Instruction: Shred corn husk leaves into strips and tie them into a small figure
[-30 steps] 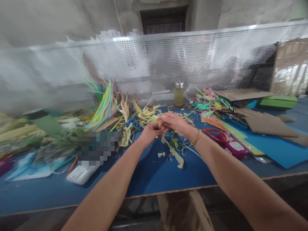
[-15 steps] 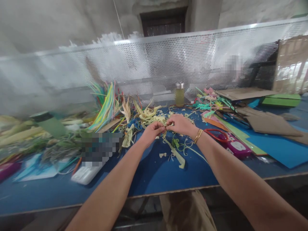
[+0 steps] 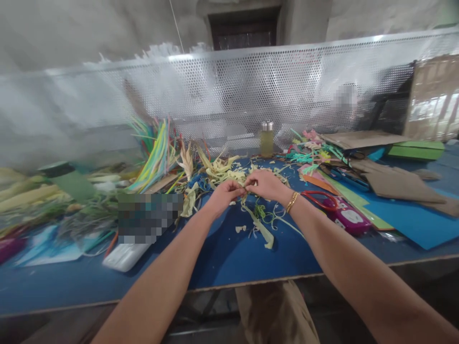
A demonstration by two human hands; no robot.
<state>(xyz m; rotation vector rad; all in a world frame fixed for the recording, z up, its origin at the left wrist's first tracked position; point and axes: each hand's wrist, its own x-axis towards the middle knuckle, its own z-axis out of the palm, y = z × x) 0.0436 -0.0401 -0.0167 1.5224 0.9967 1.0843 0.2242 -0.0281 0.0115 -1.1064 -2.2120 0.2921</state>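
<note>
My left hand (image 3: pixel 224 194) and my right hand (image 3: pixel 266 184) meet fingertip to fingertip above the blue tabletop (image 3: pixel 222 258). Both are pinched closed on a small pale piece of husk-like strip (image 3: pixel 245 190) held between them; its exact shape is too small to make out. A gold bracelet (image 3: pixel 292 202) sits on my right wrist. Just below the hands lie loose pale green and cream strips (image 3: pixel 263 231). A pile of cream husk strips (image 3: pixel 220 172) lies right behind the hands.
Coloured strips (image 3: pixel 156 155) fan up at the left. A small bottle (image 3: pixel 266 139) stands by the perforated metal screen (image 3: pixel 251 91). Red-handled scissors (image 3: pixel 321 199) and a pink case (image 3: pixel 348 219) lie to the right, beside cardboard (image 3: pixel 394 184) and coloured paper sheets. A white object (image 3: pixel 124 256) lies at the left front.
A second ago my right hand lay over my left; they have drawn apart slightly and now pinch the small piece tip to tip. The hands barely shifted otherwise.
</note>
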